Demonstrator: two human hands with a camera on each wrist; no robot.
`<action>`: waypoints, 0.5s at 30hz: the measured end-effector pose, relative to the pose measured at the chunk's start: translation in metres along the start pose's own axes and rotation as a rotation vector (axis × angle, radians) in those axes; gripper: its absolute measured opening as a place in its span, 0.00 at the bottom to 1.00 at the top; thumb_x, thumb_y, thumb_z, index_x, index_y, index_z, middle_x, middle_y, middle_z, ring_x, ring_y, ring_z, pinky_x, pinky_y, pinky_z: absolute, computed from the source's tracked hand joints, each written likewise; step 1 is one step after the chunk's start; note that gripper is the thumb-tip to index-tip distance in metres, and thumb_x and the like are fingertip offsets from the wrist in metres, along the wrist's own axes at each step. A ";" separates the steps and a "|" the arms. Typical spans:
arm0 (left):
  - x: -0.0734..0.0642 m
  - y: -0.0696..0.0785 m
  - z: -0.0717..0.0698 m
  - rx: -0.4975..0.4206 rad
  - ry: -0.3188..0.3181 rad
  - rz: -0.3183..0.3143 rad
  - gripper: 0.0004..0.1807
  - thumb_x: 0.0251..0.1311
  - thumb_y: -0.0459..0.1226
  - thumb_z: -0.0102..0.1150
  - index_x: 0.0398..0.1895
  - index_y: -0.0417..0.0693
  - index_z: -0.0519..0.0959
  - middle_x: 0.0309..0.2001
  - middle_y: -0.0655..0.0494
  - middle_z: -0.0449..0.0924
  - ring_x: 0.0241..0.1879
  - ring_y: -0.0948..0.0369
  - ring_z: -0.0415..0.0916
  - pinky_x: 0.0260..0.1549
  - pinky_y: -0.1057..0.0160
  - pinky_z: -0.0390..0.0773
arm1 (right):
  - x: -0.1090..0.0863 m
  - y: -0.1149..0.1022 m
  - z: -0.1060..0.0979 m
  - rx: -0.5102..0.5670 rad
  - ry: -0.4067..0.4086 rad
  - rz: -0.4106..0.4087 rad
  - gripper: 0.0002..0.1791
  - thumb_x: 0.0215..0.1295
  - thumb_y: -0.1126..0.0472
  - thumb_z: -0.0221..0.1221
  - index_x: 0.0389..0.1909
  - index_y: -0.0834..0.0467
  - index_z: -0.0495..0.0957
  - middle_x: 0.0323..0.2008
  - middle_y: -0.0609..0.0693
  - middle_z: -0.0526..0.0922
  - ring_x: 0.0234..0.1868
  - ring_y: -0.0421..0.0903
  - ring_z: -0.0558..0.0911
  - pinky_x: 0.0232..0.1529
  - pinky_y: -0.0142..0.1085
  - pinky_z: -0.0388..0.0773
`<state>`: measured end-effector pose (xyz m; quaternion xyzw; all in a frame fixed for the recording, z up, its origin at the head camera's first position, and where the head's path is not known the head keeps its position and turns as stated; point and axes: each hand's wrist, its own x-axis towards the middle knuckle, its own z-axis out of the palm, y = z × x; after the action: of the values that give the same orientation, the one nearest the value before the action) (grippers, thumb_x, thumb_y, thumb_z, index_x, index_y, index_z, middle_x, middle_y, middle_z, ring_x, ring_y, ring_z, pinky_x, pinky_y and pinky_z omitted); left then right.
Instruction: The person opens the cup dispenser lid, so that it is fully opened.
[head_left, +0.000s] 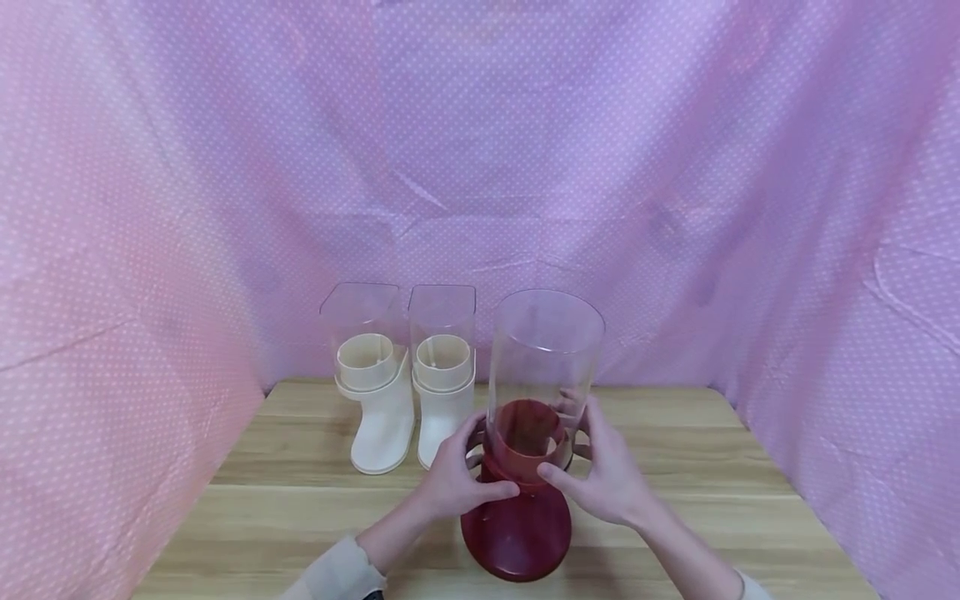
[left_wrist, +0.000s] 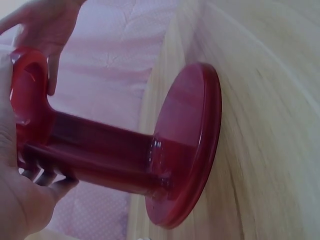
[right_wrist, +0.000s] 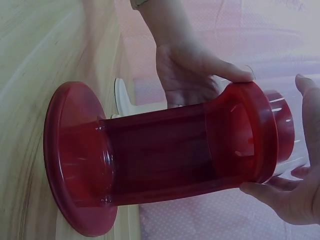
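Observation:
A dark red, glossy stand with a round foot point(head_left: 517, 537) and a ring-shaped collar point(right_wrist: 255, 132) is in front of me at the table's middle. From its top rises a clear round cylinder point(head_left: 547, 367); together they look like a food dispenser. My left hand point(head_left: 453, 479) grips the collar from the left, thumb across the front. On the other side my right hand point(head_left: 609, 483) holds the collar and the cylinder's lower end, fingers curved behind. The left wrist view shows the foot upright at the tabletop; whether it touches is hard to tell.
Two cream dispensers point(head_left: 384, 429) point(head_left: 442, 404) with clear squarish tops stand side by side at the back left of the wooden table point(head_left: 675, 433). Pink dotted cloth point(head_left: 480, 125) hangs behind and along both sides.

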<state>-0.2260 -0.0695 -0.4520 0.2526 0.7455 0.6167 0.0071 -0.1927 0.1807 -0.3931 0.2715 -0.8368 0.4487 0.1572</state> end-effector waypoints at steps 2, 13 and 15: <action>-0.002 0.001 0.003 0.009 0.030 -0.005 0.52 0.48 0.44 0.86 0.77 0.58 0.66 0.65 0.56 0.80 0.66 0.53 0.78 0.61 0.50 0.86 | 0.001 0.001 0.002 -0.008 0.005 -0.002 0.50 0.59 0.56 0.77 0.78 0.55 0.58 0.67 0.58 0.79 0.60 0.60 0.85 0.48 0.48 0.91; -0.012 0.001 0.010 0.047 0.100 0.041 0.55 0.48 0.46 0.86 0.78 0.58 0.63 0.66 0.56 0.78 0.65 0.54 0.77 0.62 0.51 0.84 | 0.005 0.004 0.002 0.002 -0.024 -0.041 0.53 0.58 0.57 0.77 0.79 0.49 0.57 0.69 0.61 0.78 0.59 0.56 0.85 0.53 0.56 0.89; -0.011 -0.002 0.004 0.013 0.054 0.047 0.55 0.50 0.44 0.84 0.80 0.55 0.60 0.69 0.54 0.75 0.69 0.52 0.74 0.66 0.52 0.81 | 0.004 0.003 -0.002 0.008 -0.029 -0.037 0.53 0.58 0.58 0.77 0.80 0.49 0.57 0.71 0.58 0.78 0.62 0.57 0.85 0.55 0.55 0.88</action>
<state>-0.2155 -0.0703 -0.4582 0.2531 0.7433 0.6185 -0.0291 -0.1976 0.1828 -0.3924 0.2938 -0.8321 0.4450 0.1524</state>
